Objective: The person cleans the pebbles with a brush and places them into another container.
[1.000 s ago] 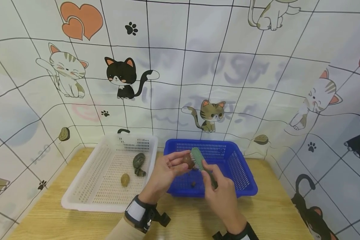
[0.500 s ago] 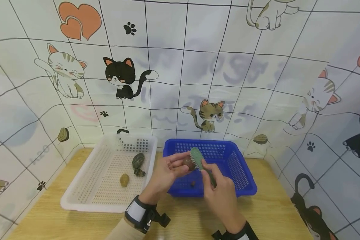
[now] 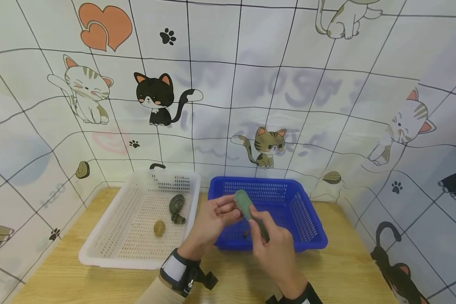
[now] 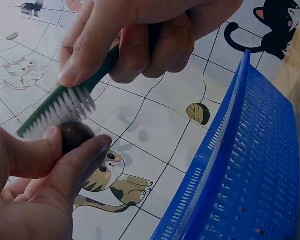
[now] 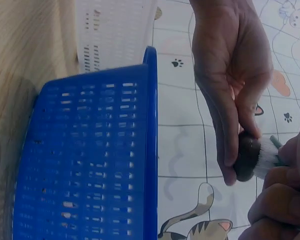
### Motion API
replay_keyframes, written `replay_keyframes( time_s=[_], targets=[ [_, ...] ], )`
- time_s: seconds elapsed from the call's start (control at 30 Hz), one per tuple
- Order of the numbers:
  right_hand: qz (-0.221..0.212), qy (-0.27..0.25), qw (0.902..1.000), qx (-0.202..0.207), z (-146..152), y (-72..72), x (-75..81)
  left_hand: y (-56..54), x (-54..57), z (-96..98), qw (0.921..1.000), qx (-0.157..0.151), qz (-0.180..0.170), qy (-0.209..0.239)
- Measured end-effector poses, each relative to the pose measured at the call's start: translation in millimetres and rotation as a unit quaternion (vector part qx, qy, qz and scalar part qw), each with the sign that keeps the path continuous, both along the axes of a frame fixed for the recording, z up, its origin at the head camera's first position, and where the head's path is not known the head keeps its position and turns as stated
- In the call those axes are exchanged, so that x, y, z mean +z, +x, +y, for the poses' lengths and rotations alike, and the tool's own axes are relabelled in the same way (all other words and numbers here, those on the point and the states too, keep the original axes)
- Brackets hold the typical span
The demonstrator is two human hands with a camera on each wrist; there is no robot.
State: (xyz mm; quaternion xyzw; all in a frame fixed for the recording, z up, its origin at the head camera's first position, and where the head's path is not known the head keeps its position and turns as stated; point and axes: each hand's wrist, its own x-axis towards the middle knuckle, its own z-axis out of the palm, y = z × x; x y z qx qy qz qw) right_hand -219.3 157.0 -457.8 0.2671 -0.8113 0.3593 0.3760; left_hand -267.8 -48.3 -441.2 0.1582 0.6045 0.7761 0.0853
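Observation:
My left hand [image 3: 207, 223] pinches a smooth, dark brown stone [image 4: 77, 138] between thumb and fingers, over the near left part of the blue basket [image 3: 305, 223]. In the head view the stone is hidden behind the brush head. Gripped in my right hand [image 3: 275, 247] is a green brush [image 3: 244, 203], its thumb along the back. The brush's white bristles [image 4: 57, 114] meet the stone in the left wrist view. From the other side, the right wrist view has the stone [image 5: 246, 159] between the left fingers, with the bristles against it.
A white basket [image 3: 99, 245] stands left of the blue one on the wooden table [image 3: 228, 278]. It holds a dark green stone [image 3: 177, 204], a striped stone [image 3: 178, 219] and a yellowish stone [image 3: 159, 228]. A small brown piece [image 3: 245, 233] lies in the blue basket. A cat-print sheet [image 3: 213, 84] hangs behind.
The brush and right hand have shifted slightly left across the stone, so the brush head now covers it in the head view. The left hand stays in place with the stone.

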Motion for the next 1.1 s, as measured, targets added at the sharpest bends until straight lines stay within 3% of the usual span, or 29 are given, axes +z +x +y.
replay_keyframes(
  time_s=[0.2, 0.53, 0.83, 1.1],
  targets=[
    [-0.025, -0.022, 0.9990, -0.031, 7, -1.9, 3.6, 1.9, 5.7, -2.6, 1.0000, -0.001, -0.007, -0.006],
    [-0.031, -0.014, 0.9993, 0.015, -4, 2.8, -0.7, -2.2, 1.4, -2.5, 0.9996, 0.025, -0.013, 0.005],
    [-0.025, -0.016, 0.9993, -0.025, 2, -3.4, 1.3, 1.0, 2.2, -2.5, 0.9998, 0.013, -0.010, -0.010],
    [-0.040, -0.010, 0.9991, 0.010, -3, 4.4, -1.3, -3.5, 0.6, -3.2, 0.9995, 0.020, -0.024, 0.006]
  ],
)
